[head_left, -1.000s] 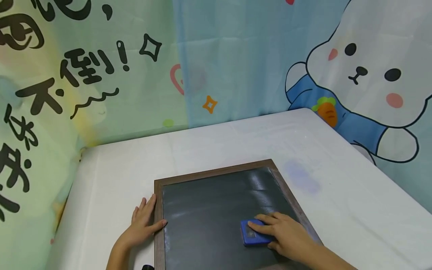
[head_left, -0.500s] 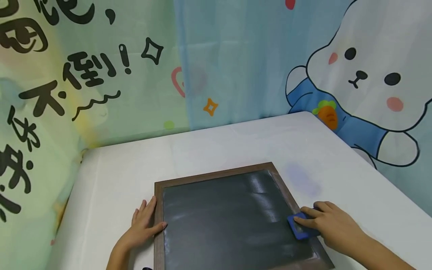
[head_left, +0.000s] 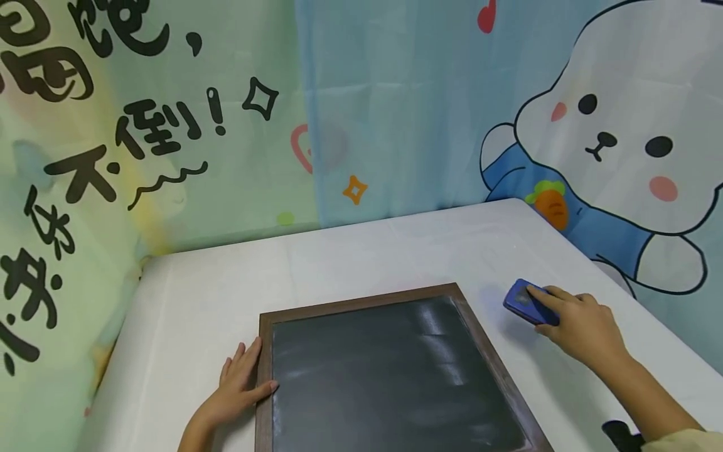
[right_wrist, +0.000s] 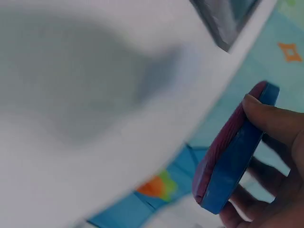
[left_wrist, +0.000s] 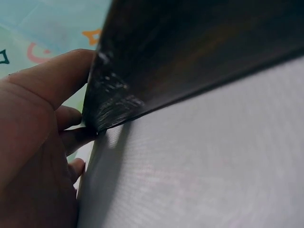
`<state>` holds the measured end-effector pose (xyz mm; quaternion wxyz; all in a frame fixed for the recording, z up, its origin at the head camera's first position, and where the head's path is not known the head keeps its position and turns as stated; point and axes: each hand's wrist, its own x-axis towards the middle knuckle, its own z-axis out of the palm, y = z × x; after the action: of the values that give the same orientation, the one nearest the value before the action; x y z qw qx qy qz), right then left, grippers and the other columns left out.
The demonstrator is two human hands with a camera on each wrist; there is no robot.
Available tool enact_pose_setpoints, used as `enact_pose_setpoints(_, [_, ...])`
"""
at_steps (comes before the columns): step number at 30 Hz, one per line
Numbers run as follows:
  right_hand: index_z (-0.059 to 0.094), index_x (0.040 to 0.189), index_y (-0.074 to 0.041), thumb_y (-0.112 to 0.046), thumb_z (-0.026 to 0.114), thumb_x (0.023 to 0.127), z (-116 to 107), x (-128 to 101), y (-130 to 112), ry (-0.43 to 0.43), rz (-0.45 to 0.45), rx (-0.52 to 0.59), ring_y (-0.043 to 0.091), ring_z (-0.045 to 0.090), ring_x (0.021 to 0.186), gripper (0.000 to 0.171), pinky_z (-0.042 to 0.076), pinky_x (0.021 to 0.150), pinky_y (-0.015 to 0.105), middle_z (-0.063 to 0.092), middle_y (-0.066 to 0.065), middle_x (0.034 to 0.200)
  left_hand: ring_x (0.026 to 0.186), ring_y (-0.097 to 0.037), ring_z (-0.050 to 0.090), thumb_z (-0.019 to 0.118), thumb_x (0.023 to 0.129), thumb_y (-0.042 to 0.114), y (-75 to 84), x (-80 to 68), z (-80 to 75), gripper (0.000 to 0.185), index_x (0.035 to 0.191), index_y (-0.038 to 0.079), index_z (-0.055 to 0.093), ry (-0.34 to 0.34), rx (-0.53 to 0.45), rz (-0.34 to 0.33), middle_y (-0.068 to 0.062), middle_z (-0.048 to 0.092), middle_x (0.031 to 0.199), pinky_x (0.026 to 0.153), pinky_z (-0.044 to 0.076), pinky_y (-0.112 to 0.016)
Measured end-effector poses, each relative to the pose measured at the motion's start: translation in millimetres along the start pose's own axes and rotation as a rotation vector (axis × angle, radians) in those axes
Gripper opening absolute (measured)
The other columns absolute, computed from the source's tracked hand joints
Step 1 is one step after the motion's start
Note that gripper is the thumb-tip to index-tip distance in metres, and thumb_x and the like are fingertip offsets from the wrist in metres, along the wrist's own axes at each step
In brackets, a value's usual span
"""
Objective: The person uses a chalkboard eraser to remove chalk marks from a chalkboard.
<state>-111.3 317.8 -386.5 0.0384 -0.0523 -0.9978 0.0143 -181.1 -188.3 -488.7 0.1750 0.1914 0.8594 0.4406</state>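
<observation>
A blackboard [head_left: 384, 383] with a brown wooden frame lies on the white-covered table. My left hand [head_left: 230, 390] rests at its left edge, thumb over the frame and fairly straight fingers along the outer side. In the left wrist view, the thumb and fingertips touch the board's edge [left_wrist: 107, 95]. Beyond the frame's right side, my right hand [head_left: 587, 326] grips a blue board eraser [head_left: 518, 300] above the table, a shadow below it. The right wrist view shows the eraser's purplish felt pad [right_wrist: 228, 137] and the thumb pressed near one end.
White cloth covers the table [head_left: 339, 267]. A faint bluish smudge stains it near the eraser. Printed curtains [head_left: 395, 107] with a cartoon rabbit and large lettering hang behind and at the left. A black item [head_left: 621, 434] sits beside the right sleeve.
My right hand has carried the eraser rightward across the blackboard, off its right frame, then farther back and up over the table. My left hand stays at the left edge.
</observation>
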Motion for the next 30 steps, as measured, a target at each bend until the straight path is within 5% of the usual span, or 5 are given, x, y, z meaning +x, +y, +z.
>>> enact_pose_setpoints(6, [0.036,0.135,0.002,-0.033,0.072,0.075,30.8,23.4,-3.1,-0.171,0.146,0.157,0.057,0.048,0.099,0.078,0.045,0.069,0.058,0.043,0.039,0.123,0.138,-0.042,-0.011,0.061,0.086,0.031,-8.3,0.7,3.9,0.087,0.145,-0.001,0.007,0.003,0.017,-0.020,-0.023,0.005,0.151,0.104,-0.016,-0.058])
enact_pose_setpoints(13, [0.034,0.136,0.002,-0.039,0.071,0.075,49.1,31.1,-6.6,-0.271,0.190,0.162,0.049,0.055,0.091,0.083,0.045,0.056,0.042,0.045,0.039,0.122,0.138,-0.041,-0.010,0.061,0.086,0.032,-12.8,1.6,3.0,0.087,0.146,0.000,0.007,0.009,0.032,-0.037,-0.023,0.006,0.151,0.105,-0.015,-0.057])
enact_pose_setpoints(24, [0.032,0.135,0.005,-0.052,0.065,0.076,63.8,45.6,-11.3,-0.279,0.142,0.107,0.055,0.051,0.098,0.089,0.047,0.066,0.053,0.043,0.038,0.123,0.139,-0.040,-0.007,0.060,0.087,0.034,-14.9,8.5,-3.0,0.086,0.146,0.002,0.007,0.015,0.066,-0.065,-0.021,0.007,0.152,0.107,-0.012,-0.057])
enact_pose_setpoints(30, [0.027,0.138,0.003,-0.059,0.050,0.084,63.7,34.3,-20.0,-0.120,0.072,0.054,0.063,0.015,0.124,0.085,0.019,0.094,0.072,0.021,0.038,0.139,0.135,-0.050,0.008,0.062,0.083,0.041,1.1,23.8,2.2,0.086,0.144,-0.001,0.018,-0.009,0.315,-0.109,-0.026,0.019,0.148,0.104,0.002,-0.067])
